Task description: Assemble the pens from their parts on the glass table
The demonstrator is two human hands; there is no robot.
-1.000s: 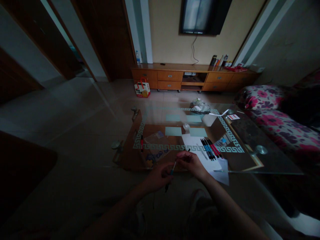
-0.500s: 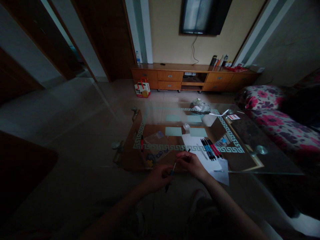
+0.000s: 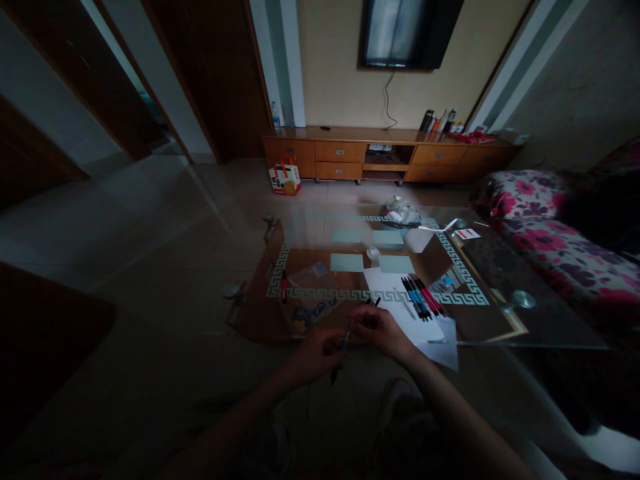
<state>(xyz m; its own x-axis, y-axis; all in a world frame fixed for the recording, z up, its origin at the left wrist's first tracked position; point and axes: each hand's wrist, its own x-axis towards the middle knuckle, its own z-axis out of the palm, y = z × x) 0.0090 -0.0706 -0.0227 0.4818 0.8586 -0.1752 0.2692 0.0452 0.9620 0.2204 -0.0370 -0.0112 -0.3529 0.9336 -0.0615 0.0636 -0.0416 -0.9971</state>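
Observation:
My left hand (image 3: 319, 352) is closed around a blue pen barrel (image 3: 344, 345), whose dark end (image 3: 334, 377) sticks out below the fingers. From the barrel's upper end a thin, pale pen refill (image 3: 348, 330) rises towards my right hand (image 3: 381, 330). The right thumb and fingers are pinched at the refill's top; any smaller part between them is hidden. Both hands are over the near edge of the glass table. Just beyond the right hand, small black pieces (image 3: 377, 302) are partly covered by the fingers. Blue, black and red pens (image 3: 419, 298) lie in a row on white paper (image 3: 390, 285).
The glass table (image 3: 555, 327) has a patterned border. At left are a red-and-black pen (image 3: 284, 288) and a clear plastic bag (image 3: 313, 283). Farther back lie a crumpled plastic bag (image 3: 400, 210) and a card (image 3: 468, 234). A flowered sofa (image 3: 530, 193) stands at right.
My right fingers have come slightly down and closer to the left hand, so less of the pale refill shows between them. The left hand stays nearly still.

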